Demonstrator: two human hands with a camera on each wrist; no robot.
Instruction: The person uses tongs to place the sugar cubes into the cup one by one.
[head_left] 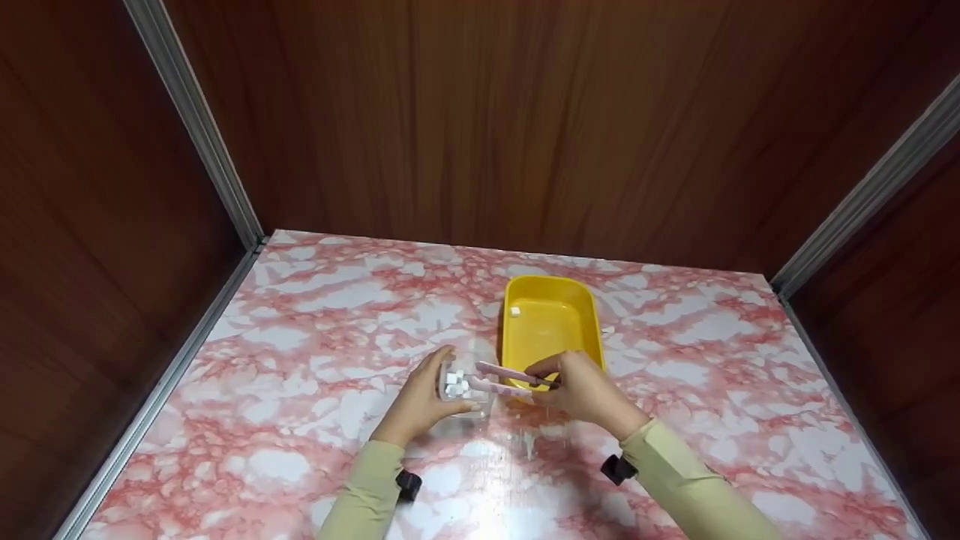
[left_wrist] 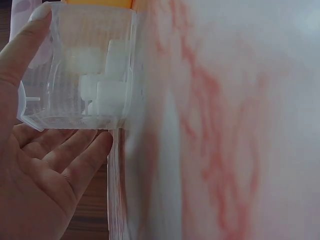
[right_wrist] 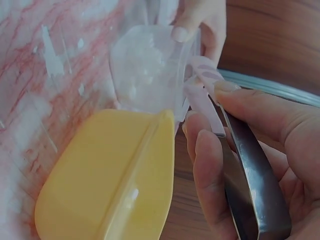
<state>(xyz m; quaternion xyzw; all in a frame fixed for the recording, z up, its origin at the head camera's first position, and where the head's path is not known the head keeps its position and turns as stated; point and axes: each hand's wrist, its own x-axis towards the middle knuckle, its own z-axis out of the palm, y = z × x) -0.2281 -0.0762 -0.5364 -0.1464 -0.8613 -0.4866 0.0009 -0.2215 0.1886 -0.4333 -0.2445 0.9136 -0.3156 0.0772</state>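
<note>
My left hand (head_left: 418,403) holds a clear plastic container (left_wrist: 95,22) by its sides, thumb along one side and fingers along the other. Several white cubes (left_wrist: 111,95) lie inside it, bunched toward the left hand in the head view. A pair of metal tongs (right_wrist: 256,172) with pink tips is pinched in my right hand (head_left: 583,386), between thumb and fingers. The tips reach left over the container's rim, apart from each other and close to the cubes. Just beyond the right hand stands a yellow tray (head_left: 551,322).
One white cube (head_left: 514,311) sits in the tray at its left side. The tray stands on a table (head_left: 360,315) with a red-and-white marbled top. Dark wood-look panels (head_left: 450,127) with metal corner rails (head_left: 202,124) surround the table at the back and sides.
</note>
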